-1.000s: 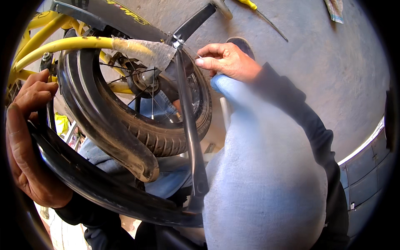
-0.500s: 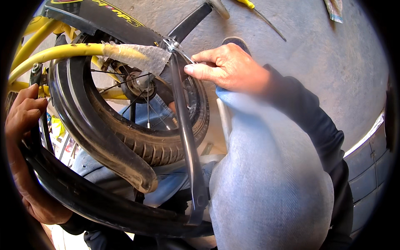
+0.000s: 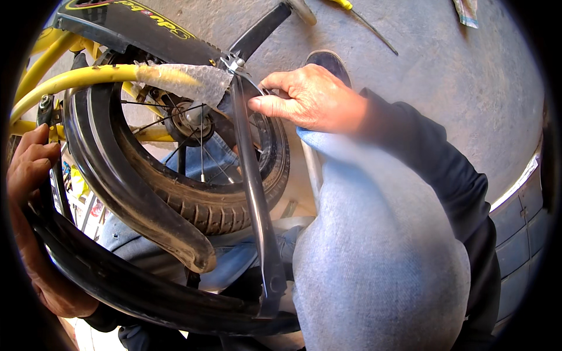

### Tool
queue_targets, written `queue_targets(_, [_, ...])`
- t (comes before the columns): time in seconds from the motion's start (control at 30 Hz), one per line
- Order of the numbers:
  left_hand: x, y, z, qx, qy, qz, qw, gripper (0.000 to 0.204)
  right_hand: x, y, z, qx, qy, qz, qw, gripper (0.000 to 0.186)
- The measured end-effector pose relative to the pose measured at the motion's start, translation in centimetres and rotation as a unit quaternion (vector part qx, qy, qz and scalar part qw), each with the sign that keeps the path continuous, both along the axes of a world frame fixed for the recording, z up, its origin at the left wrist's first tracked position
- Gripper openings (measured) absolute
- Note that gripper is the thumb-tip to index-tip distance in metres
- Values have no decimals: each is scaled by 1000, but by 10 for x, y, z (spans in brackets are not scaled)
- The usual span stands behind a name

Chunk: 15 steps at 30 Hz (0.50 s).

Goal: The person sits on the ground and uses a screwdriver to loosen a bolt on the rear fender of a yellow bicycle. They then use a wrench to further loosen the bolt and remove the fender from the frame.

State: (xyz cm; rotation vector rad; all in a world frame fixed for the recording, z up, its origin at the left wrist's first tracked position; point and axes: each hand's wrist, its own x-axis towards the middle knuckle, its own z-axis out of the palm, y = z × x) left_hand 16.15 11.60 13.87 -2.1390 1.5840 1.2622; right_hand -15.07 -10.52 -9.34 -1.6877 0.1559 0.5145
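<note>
My right hand (image 3: pixel 313 99) pinches the handle of a small metal wrench (image 3: pixel 253 81) between thumb and fingers. The wrench's head sits at a bolt (image 3: pixel 237 63) where the top of a flat-ended black metal strut (image 3: pixel 253 169) meets the bicycle frame. At the far left, my left hand (image 3: pixel 38 193) is wrapped round a thick black curved bar (image 3: pixel 146 284), to which the strut's lower end runs. Between my hands lie the small rear wheel's tyre (image 3: pixel 216 216) and a glossy black mudguard (image 3: pixel 126 169). My left palm is partly in shadow.
A yellow frame tube (image 3: pixel 88 76) is partly covered in clear wrap (image 3: pixel 187 79). Beyond are a black chain guard (image 3: pixel 134 32) and a crank arm (image 3: pixel 260 30). A yellow-handled screwdriver (image 3: pixel 374 29) lies on the concrete floor (image 3: pixel 445 82). My denim-covered knee (image 3: pixel 380 234) stands close on the right.
My right hand has moved slightly left and toward me with the wrench handle. The whole view has shifted a little. My left hand keeps its grip on the bar.
</note>
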Motion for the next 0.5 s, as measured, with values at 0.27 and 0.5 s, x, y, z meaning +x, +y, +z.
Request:
queue_targets(0.27, [31, 22, -4, 57, 42, -95, 993, 31, -3, 5, -4, 33, 5, -29, 999, 57])
queue_targets(0.5, [39, 35, 1, 67, 52, -122, 989, 29, -1, 3, -4, 37, 10, -10, 999, 58])
